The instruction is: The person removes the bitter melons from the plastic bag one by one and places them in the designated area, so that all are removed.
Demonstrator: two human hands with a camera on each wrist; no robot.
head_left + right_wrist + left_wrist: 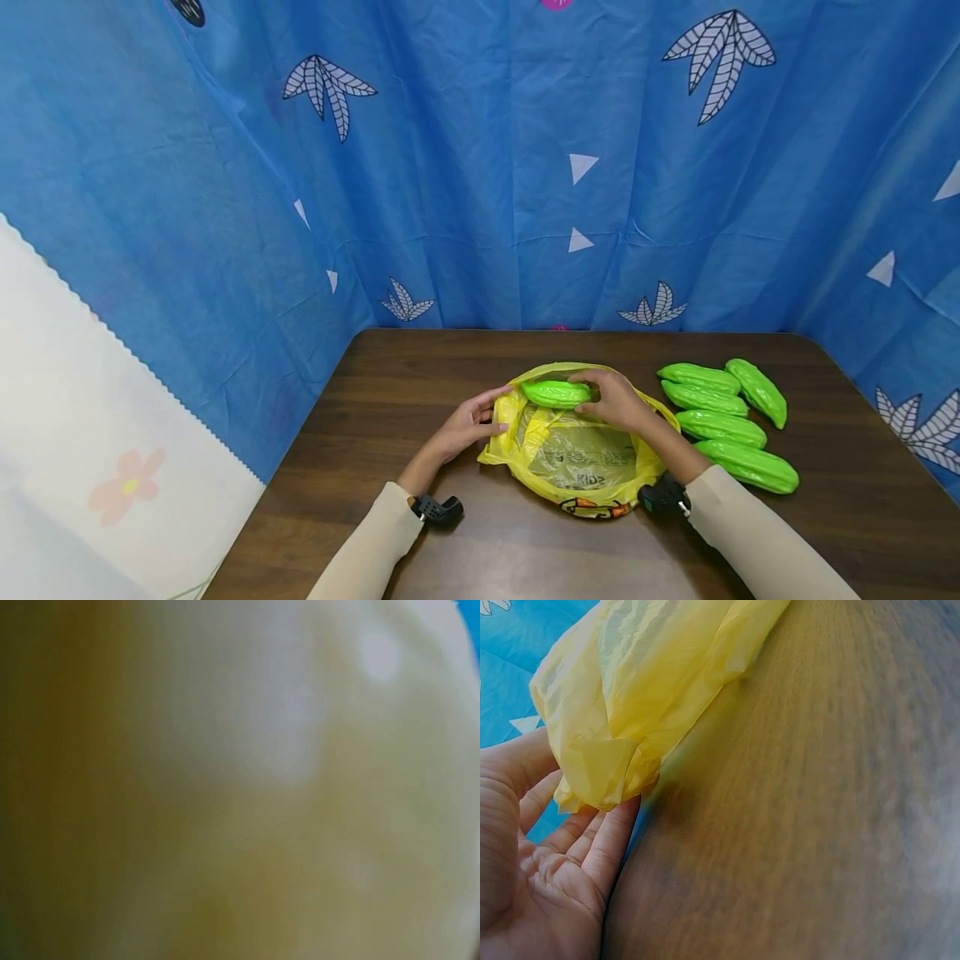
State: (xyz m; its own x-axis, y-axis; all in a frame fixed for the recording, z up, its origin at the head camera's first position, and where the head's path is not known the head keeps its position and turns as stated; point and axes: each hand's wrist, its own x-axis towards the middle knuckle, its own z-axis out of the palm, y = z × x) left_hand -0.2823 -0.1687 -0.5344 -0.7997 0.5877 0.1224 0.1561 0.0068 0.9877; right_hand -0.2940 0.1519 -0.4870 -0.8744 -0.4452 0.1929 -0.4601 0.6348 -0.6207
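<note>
A yellow plastic bag [517, 462] lies on the table with its wide mouth facing up. My left hand [467, 425] holds the bag's left rim between thumb and fingers. In the left wrist view, that hand [551, 877] is beside a crumpled yellow fold [622, 712]. Over the mouth's far left part, my right hand [617, 402] grips the right end of a bright green bitter gourd [553, 394], which lies roughly level. Blurred yellowish plastic [247, 825] fills nearly all of the right wrist view, hiding the right hand there.
Several more green bitter gourds [722, 427] lie grouped to the right of the bag, close to the right forearm. The brown wooden table [337, 450] backs onto a blue patterned curtain [465, 167]. Each wrist wears a black device [438, 510].
</note>
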